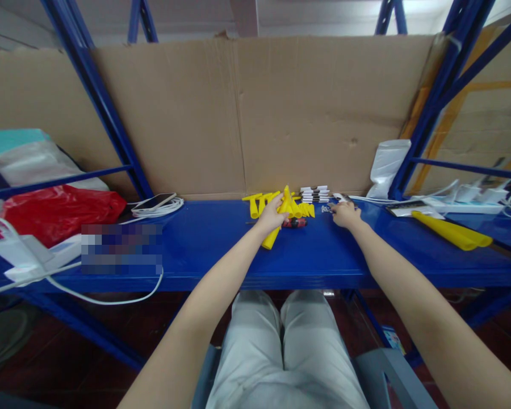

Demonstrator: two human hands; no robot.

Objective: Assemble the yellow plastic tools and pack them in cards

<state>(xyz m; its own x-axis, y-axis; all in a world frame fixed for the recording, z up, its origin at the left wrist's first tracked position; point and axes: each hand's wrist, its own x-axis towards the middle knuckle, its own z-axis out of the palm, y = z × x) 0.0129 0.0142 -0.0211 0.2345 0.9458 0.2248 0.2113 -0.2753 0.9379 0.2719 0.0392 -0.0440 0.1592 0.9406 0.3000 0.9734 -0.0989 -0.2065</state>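
Observation:
My left hand (pixel 273 216) is closed around a yellow tapered plastic piece (pixel 271 238), its wide end pointing down toward the shelf's front edge. Around that hand lie several more yellow pieces (pixel 254 208) and a row of small yellow parts (pixel 307 210). A red and black screwdriver (pixel 295 222) rests just in front of them. My right hand (pixel 344 215) reaches down, fingers bent, onto a group of small metallic parts (pixel 326 209). Whether its fingertips hold one is too small to make out. Behind, between the hands, sits a stack of white and black pieces (pixel 315 194).
The blue shelf (pixel 196 244) is backed by a cardboard sheet (pixel 323 113). A phone (pixel 154 201) with coiled white cable and a red bag (pixel 63 210) are at left. Right are a white pouch (pixel 389 167), large yellow cones (pixel 451 230) and a power strip (pixel 464 203).

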